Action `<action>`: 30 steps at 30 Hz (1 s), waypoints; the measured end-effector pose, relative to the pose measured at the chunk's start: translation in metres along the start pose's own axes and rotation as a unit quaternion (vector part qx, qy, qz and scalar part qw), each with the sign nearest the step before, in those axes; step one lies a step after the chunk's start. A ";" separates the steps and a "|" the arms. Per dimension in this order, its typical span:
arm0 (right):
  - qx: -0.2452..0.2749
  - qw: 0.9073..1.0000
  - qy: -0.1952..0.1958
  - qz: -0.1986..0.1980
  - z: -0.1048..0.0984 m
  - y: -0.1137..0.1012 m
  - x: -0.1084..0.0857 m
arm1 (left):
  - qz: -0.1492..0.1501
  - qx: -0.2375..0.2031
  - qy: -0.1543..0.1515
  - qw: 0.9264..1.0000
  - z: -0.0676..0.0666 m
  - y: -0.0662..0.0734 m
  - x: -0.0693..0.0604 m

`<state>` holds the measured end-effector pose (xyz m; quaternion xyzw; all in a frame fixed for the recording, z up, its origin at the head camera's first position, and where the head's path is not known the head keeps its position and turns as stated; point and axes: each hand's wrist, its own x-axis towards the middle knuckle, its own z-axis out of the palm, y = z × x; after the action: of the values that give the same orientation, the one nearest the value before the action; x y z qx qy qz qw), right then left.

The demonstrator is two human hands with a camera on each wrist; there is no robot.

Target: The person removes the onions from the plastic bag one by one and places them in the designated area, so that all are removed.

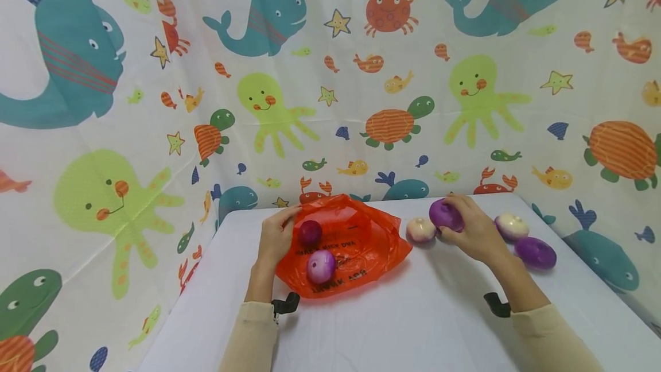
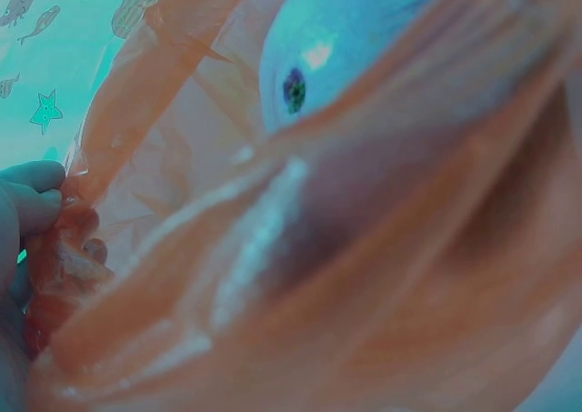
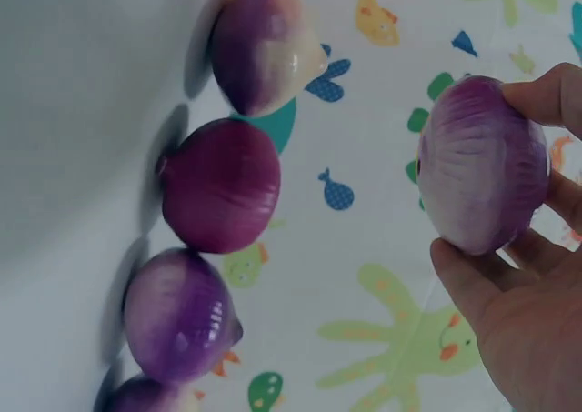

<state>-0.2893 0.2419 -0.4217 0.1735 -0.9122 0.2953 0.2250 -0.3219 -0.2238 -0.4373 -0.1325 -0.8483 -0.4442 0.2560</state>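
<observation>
In the head view a red plastic bag (image 1: 356, 234) lies open on the white table, with a dark purple onion (image 1: 310, 234) and a paler purple onion (image 1: 321, 266) on or in it. My left hand (image 1: 275, 237) pinches the bag's left edge; the left wrist view shows the fingers (image 2: 36, 198) on the crumpled rim and the pale onion (image 2: 336, 48) behind the film. To the right of the bag, my right hand (image 1: 476, 231) grips a purple onion (image 1: 446, 215) above the table, thumb and fingers around it in the right wrist view (image 3: 482, 166).
A white and purple onion (image 1: 420, 229) stands between bag and right hand. Farther right are another whitish onion (image 1: 512, 227) and a purple one (image 1: 535, 253). The right wrist view shows several onions in a row, one deep magenta (image 3: 223, 185). A sea-animal curtain (image 1: 330, 85) hangs behind.
</observation>
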 end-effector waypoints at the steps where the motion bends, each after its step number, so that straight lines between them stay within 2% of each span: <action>1: -0.003 1.000 -0.002 0.001 -0.001 0.002 -0.001 | 0.000 0.000 -0.001 1.000 0.000 0.000 0.000; 10: -0.016 0.998 -0.044 0.029 -0.016 0.018 -0.012 | 0.005 0.001 0.001 1.000 0.001 -0.002 -0.002; 16: -0.032 0.997 -0.052 0.041 -0.028 0.026 -0.014 | 0.007 0.001 0.003 1.000 0.001 -0.003 0.001; 24: -0.041 0.996 -0.067 0.031 -0.036 0.034 -0.014 | 0.001 0.001 0.001 1.000 0.002 -0.001 0.001; 30: -0.043 0.993 -0.092 0.060 -0.041 0.039 -0.015 | 0.000 0.005 0.000 1.000 0.001 0.000 0.001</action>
<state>-0.2818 0.2997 -0.4181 0.1347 -0.9496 0.2518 0.1291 -0.3229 -0.2235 -0.4375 -0.1307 -0.8506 -0.4399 0.2567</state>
